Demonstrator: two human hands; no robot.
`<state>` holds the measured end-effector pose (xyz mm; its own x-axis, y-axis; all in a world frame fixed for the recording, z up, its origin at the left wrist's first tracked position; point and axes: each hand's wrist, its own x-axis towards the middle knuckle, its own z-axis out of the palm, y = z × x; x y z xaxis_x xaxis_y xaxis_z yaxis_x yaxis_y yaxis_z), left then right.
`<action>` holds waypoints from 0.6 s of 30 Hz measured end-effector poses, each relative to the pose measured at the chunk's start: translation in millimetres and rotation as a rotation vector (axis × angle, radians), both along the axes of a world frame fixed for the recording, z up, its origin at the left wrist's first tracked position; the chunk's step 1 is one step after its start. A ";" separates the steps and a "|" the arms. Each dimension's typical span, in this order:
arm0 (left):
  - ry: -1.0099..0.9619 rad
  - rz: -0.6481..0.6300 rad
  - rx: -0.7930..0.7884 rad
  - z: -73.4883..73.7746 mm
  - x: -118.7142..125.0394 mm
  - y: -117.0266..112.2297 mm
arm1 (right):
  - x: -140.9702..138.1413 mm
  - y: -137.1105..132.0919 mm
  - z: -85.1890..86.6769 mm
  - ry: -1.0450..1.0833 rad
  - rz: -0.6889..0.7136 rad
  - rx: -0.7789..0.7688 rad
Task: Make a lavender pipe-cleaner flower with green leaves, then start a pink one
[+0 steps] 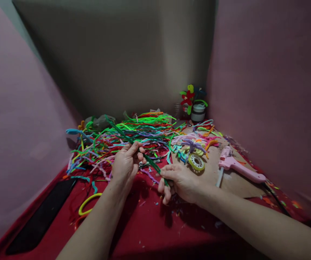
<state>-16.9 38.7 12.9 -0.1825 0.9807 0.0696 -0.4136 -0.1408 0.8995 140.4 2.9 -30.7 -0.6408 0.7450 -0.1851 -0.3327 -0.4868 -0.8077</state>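
Note:
Dark green pipe cleaners [151,163] stretch diagonally between my two hands, held above the table. My left hand [126,160] pinches them around their middle, and their far end sticks out up and to the left. Nearer to me, my right hand [179,181] grips the lower end between thumb and fingers, with a short tip poking out below. I cannot tell exactly how many strands are in the bundle. Behind my hands lies a large pile of loose pipe cleaners [144,126] in green, red, blue, pink and other colours.
A pink glue gun [239,169] rests on a cardboard sheet [234,186] at right, near a yellow tape roll [196,162]. Yellow-handled scissors [86,204] and a dark flat object [41,216] lie left. Pipe-cleaner flowers [188,97] stand behind, beside a lidded cup [198,113].

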 end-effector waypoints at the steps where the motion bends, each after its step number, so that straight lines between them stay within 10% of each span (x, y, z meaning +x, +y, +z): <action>1: 0.002 -0.004 -0.003 -0.2 -0.5 0.2 | 0.9 0.1 0.3 0.007 -0.007 -0.018; 18: -0.039 -0.141 -0.091 -8.1 0.6 0.2 | 5.9 -6.0 5.2 0.244 0.013 -0.249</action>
